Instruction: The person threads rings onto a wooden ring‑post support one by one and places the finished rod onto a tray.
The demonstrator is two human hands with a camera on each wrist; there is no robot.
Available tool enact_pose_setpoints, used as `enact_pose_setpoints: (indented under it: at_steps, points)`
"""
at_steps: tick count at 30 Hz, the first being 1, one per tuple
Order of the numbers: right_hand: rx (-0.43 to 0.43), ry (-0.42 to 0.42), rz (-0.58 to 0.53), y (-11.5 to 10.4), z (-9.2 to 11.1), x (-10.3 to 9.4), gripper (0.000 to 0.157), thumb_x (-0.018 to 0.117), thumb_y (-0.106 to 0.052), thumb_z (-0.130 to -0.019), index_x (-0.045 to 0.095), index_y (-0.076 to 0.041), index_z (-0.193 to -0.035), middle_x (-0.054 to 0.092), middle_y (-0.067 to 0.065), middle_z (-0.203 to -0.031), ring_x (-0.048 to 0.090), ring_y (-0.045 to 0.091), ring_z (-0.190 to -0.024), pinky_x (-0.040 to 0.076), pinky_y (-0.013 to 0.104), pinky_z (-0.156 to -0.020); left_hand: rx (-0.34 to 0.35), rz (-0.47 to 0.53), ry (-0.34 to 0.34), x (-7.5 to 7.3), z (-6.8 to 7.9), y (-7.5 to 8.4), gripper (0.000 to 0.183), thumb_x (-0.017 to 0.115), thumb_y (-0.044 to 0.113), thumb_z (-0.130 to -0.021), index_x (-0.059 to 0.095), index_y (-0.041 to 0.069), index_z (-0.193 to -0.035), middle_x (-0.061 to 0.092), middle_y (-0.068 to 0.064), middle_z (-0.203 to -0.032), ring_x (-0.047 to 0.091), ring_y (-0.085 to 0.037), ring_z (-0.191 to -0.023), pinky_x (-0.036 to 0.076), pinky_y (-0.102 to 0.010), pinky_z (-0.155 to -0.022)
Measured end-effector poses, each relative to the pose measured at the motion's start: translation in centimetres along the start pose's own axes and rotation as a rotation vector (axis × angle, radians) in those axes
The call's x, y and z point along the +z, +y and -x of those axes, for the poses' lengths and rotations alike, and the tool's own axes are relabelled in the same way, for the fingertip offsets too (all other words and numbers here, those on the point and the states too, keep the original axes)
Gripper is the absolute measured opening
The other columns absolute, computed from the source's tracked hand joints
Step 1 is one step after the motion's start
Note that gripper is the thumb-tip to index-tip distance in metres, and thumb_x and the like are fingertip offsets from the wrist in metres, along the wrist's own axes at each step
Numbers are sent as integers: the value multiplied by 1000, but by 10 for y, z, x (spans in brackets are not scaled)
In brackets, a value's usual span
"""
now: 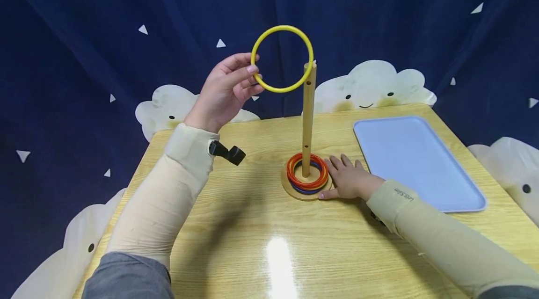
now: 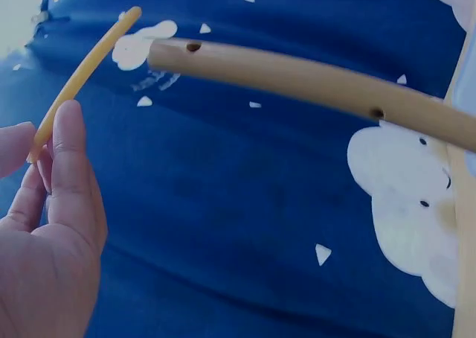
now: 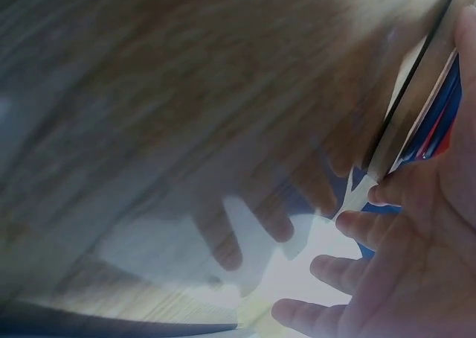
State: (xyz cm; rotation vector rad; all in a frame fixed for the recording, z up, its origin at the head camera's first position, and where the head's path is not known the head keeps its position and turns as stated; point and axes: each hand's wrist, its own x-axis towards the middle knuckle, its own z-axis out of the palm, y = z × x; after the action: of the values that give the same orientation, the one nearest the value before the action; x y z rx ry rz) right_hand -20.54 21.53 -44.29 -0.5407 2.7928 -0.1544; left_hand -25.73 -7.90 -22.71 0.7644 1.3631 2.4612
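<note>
A: What's around the peg [image 1: 309,121]?
B: A pale blue tray [image 1: 421,168] to its right on the glossy wood-grain bench [image 1: 252,243], a dark starred curtain [image 1: 84,32] behind.
A: And the ring [image 1: 282,58]?
B: Thin, yellow, round, held up at the peg's top, its far edge touching the tip. The left hand [image 1: 225,91] pinches its near edge.
A: The right hand [image 1: 349,179]?
B: Fingers spread flat on the bench, against the round wooden base [image 1: 301,191], where red, orange and blue rings [image 1: 307,172] lie stacked.

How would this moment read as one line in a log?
left hand: pinches yellow ring by peg top | right hand: flat beside base | stacked rings: on peg
</note>
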Motion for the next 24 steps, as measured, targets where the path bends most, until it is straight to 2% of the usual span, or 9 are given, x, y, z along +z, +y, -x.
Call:
enact_pose_setpoints:
  at_steps: [7,15,20,24]
  points:
    - [-11,11,5,3,1,2,116,58,-79,-88,25,5,-160,24,32,-162,17,58,-147,22,79,-110,-48,-4,1,13,-7,-13,25,50,-12,-101,70,2,-105,63,-10,-93,63,-18,-78,61,-27,-71]
    - [-2,13,-13,2,1,1,112,63,-74,-89,26,5,-160,24,31,-162,18,58,-147,22,80,-110,-87,-33,27,20,-11,-24,20,53,-10,-102,67,3,-105,60,-9,-94,62,-18,-78,61,-26,-70]
    - [-3,11,-14,2,1,2,112,62,-74,-89,25,4,-160,24,31,-163,17,57,-147,21,79,-110,-160,-101,85,12,-11,-42,16,54,-8,-103,66,4,-104,60,-9,-96,63,-19,-77,62,-27,-71]
    - [-7,18,-15,2,0,3,112,63,-74,-89,25,4,-160,24,31,-163,17,57,-147,21,80,-110,-255,-160,130,-3,-8,-69,13,53,-7,-104,61,3,-107,58,-7,-96,62,-16,-76,61,-27,-71]
